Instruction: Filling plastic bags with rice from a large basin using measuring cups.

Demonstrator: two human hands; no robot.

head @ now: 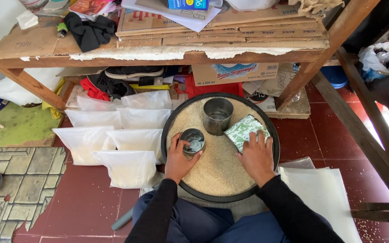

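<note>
The right hand [256, 157] covers part of the green patterned packet [244, 130]; the small tin's [192, 142] contents stay unclear.

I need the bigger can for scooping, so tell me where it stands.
The taller metal can stands upright in the rice at the far side of the round basin, between the small can and the green patterned packet.

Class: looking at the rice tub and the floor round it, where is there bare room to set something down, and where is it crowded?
Free: rice near the body, between left hand and right hand; red floor below the bags. Crowded: tub's far half, with big tin, small tin and green packet.
</note>
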